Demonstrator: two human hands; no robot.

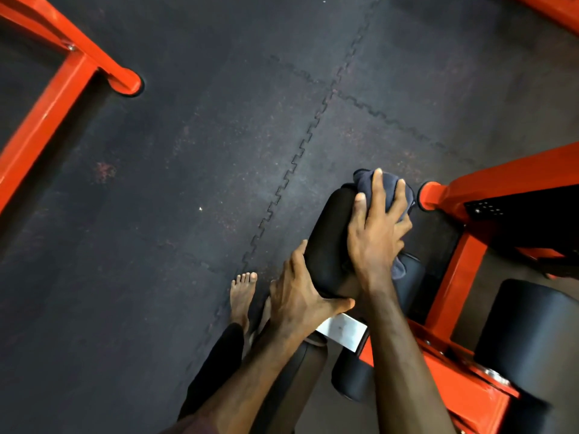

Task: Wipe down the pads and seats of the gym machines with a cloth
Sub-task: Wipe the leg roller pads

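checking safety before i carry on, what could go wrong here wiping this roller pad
The right hand presses the cloth on the roller pad while the left hand steadies its end; if that grip slips, the pad may turn and the cloth slide off. The bare foot is close to the orange frame and could get stubbed.

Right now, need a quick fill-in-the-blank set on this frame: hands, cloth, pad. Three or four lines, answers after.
1. The right hand presses a dark blue ____ onto the black roller pad.
2. The left hand grips the pad's near end, thumb pointing toward the ____ hand's wrist.
3. The machine frame beside the pad is painted ____.
4. The person's bare foot stands on the dark ____ floor mat, whose tiles interlock.

Answers: cloth; right; orange; rubber
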